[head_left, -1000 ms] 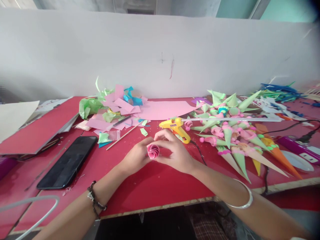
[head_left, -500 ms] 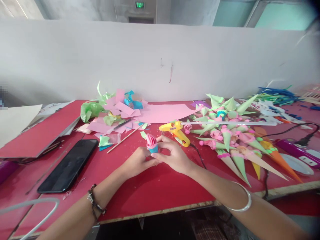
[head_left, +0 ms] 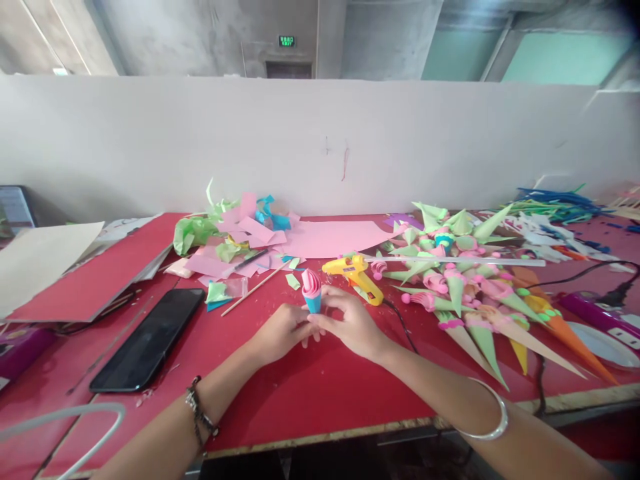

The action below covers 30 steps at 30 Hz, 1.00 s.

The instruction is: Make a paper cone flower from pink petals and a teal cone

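Note:
In front of me a small paper ice cream cone (head_left: 312, 287), with a ridged pink swirl on top and a blue base, stands nearly upright between my hands. My left hand (head_left: 284, 332) is closed at its lower left side, fingertips on the blue part. From the right, my right hand (head_left: 354, 323) pinches the same blue base with thumb and fingers. The cone's lower tip is hidden by the fingers. Just beyond my right hand lies a yellow hot glue gun (head_left: 354, 275) with a long clear glue stick (head_left: 465, 261) out of its back.
Many green, pink and orange paper cones (head_left: 460, 287) pile up at right. Paper scraps (head_left: 240, 243) and a pink sheet (head_left: 335, 239) lie at the back. A black phone (head_left: 150, 340), a wooden stick (head_left: 253, 290) and a red board (head_left: 90, 280) are at left. A purple power strip (head_left: 597, 313) sits far right.
The view has tilted up a little, so everything sits lower in the picture. The cone has turned in my fingers: its swirl now shows a more slanted side. Both hands keep hold.

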{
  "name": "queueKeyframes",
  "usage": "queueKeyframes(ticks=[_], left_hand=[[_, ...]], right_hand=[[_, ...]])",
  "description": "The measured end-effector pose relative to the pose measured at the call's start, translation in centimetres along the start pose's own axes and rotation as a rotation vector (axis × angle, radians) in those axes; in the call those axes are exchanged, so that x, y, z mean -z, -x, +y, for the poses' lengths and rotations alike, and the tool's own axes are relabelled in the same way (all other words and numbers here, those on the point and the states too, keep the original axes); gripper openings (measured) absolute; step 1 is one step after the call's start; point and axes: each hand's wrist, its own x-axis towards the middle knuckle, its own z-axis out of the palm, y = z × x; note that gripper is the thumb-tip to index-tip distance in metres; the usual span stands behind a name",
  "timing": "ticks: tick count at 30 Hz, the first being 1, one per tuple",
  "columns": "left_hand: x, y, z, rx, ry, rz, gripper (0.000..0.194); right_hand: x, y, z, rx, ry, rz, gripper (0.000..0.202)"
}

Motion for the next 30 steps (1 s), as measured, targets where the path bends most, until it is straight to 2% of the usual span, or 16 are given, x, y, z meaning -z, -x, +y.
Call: queueKeyframes(ticks=[3, 8, 12, 16, 19, 21, 23, 26, 30], left_hand=[[0.2, 0.1, 0.2, 0.006, -0.071, 0.002, 0.032], [1.2, 0.4, 0.2, 0.023, -0.451, 0.040, 0.025], [2.2, 0.4, -0.6, 0.147, -0.692, 0.087, 0.023], [4.1, 0.3, -1.4, 0.322, -0.861, 0.229, 0.023], [6.5, 1.1, -2.4, 0.295, -0.949, 0.320, 0.024], [8.0, 2.0, -3.5, 0.271, -0.976, 0.300, 0.030], [8.9, 2.8, -4.7, 0.379, -0.982, 0.280, 0.038], [9.2, 3.4, -5.9, 0.514, -0.963, 0.178, 0.045], [9.0, 3.1, -6.3, 0.555, -0.975, 0.152, 0.040]], right_hand=[[0.0, 0.0, 0.2, 0.026, 0.054, 0.028, 0.015], [0.1, 0.1, 0.5, -0.045, 0.089, 0.065, 0.018], [0.1, 0.2, 0.7, -0.191, 0.101, -0.102, 0.031], [0.1, 0.3, 0.8, -0.311, 0.173, -0.209, 0.044], [0.1, 0.2, 0.8, -0.297, 0.192, -0.229, 0.045], [0.1, 0.3, 0.8, -0.271, 0.189, -0.240, 0.043], [0.1, 0.3, 0.8, -0.247, 0.186, -0.253, 0.041], [0.1, 0.3, 0.9, -0.213, 0.179, -0.267, 0.038], [0.2, 0.3, 0.9, -0.192, 0.150, -0.272, 0.036]])
